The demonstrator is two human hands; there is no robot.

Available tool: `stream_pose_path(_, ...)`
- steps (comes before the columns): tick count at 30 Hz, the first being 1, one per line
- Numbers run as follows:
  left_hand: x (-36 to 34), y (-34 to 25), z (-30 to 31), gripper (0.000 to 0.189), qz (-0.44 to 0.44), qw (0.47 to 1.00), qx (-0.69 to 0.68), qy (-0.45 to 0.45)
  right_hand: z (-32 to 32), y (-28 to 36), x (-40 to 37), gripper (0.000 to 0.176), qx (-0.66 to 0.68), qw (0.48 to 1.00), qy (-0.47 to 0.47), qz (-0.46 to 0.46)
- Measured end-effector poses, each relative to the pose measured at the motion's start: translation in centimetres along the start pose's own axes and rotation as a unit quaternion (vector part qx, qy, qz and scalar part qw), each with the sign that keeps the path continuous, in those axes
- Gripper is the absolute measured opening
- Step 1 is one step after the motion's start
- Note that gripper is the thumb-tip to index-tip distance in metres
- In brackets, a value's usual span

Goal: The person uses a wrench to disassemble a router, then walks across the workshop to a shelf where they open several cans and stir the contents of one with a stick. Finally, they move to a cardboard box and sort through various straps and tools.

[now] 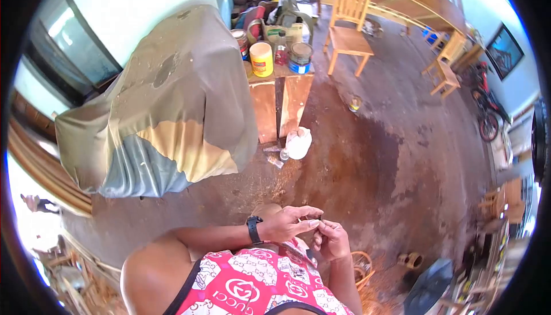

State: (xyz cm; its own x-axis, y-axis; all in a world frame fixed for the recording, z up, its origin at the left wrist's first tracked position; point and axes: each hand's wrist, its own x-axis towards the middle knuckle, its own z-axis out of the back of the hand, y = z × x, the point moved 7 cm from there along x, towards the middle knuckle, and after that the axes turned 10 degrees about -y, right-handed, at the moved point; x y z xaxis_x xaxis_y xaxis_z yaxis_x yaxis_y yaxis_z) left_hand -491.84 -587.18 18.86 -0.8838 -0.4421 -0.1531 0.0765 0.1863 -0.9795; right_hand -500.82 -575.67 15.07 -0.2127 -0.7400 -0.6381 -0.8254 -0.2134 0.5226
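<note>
Left hand: the left hand [288, 222], with a black wristwatch [254, 229] on its wrist, is raised in front of the chest, its grip pinched shut, thumb and fingertips, on a small dark piece [319, 218].

Right hand: the right hand [332, 240] is curled just beside it. Its fingertips meet the same piece from the other side, so this grip looks closed on it too.

The piece: it is held in the air between the two hands, above the lap and clear of the floor [379, 160]. It is too small to name.

Progress: by my reading the handling is in the middle. The piece is in both hands, and nothing finished lies near them that I can see. How much is left I cannot tell.

Around: a woven basket [363, 267] is on the floor by the right forearm. Further off, a white plastic bag [299, 143] lies at the foot of a wooden surface [279, 72] carrying a yellow tub [262, 58] and paint tins [300, 57]. A cloth-draped bulk [172, 102] is to the left, and a wooden chair [349, 28] stands beyond.
</note>
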Motion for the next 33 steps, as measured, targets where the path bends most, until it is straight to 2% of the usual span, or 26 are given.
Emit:
stream_pose_path(3,5.0,-0.9,1.3,0.041,-0.043,0.988,0.145,-0.032,0.5,4.0,3.8,0.027,0.038,0.996,0.049,-0.063)
stream_pose_path(5,8.2,-0.2,2.0,0.046,-0.035,0.991,0.112,-0.063,0.5,6.4,6.5,0.034,0.086,0.987,0.082,-0.106)
stream_pose_path(6,9.8,-0.3,2.5,0.051,-0.029,0.993,0.082,-0.079,0.5,7.5,8.1,0.034,0.079,0.987,0.083,-0.115)
stream_pose_path(7,11.5,-0.5,3.0,0.048,-0.012,0.995,0.041,-0.088,0.6,8.9,9.6,0.032,0.065,0.988,0.079,-0.112)
stream_pose_path(10,17.1,-0.9,5.1,0.039,-0.008,0.995,0.011,-0.102,0.2,13.0,14.3,0.025,-0.004,0.995,0.059,-0.084)
stream_pose_path(12,21.1,-1.8,7.0,0.039,-0.048,0.990,-0.002,-0.136,0.8,16.4,18.2,0.020,-0.118,0.993,0.003,-0.024)
stream_pose_path(13,22.6,-2.6,7.5,0.039,-0.051,0.988,0.003,-0.149,0.2,18.4,19.3,0.019,-0.122,0.992,0.002,0.013)
stream_pose_path(14,24.1,-3.2,7.9,0.039,-0.055,0.985,0.007,-0.163,-0.1,20.5,20.5,0.019,-0.190,0.981,-0.027,0.037)
stream_pose_path(15,26.0,-3.2,8.7,0.038,-0.109,0.977,0.050,-0.177,-1.0,22.7,21.8,0.020,-0.241,0.967,-0.025,0.074)
stream_pose_path(17,28.8,-3.7,9.7,0.036,-0.119,0.972,0.030,-0.201,-3.2,26.5,23.3,0.021,-0.357,0.926,-0.029,0.122)
stream_pose_path(20,31.6,-5.7,12.0,0.034,-0.131,0.962,0.053,-0.233,-4.1,29.4,26.7,0.022,-0.360,0.928,-0.003,0.094)
stream_pose_path(24,35.1,-5.6,14.1,0.033,-0.141,0.941,0.116,-0.286,-6.1,32.7,30.7,0.019,-0.457,0.883,0.022,0.110)
stream_pose_path(28,37.9,-4.8,15.1,0.037,-0.135,0.910,0.115,-0.376,-7.5,35.6,34.9,0.018,-0.519,0.846,0.065,0.104)
stream_pose_path(29,38.3,-4.5,15.7,0.038,-0.115,0.892,0.122,-0.421,-6.9,36.1,36.3,0.020,-0.524,0.845,0.071,0.084)
stream_pose_path(30,38.5,-4.4,16.4,0.039,-0.094,0.871,0.131,-0.465,-6.8,36.8,37.2,0.020,-0.529,0.841,0.084,0.075)
stream_pose_path(31,38.4,-4.6,18.0,0.041,-0.110,0.817,0.196,-0.532,-6.8,37.9,38.1,0.021,-0.562,0.818,0.089,0.078)
stream_pose_path(33,37.7,-2.8,22.7,0.030,-0.011,0.760,0.191,-0.621,-6.5,40.5,40.0,0.025,-0.616,0.775,0.109,0.093)
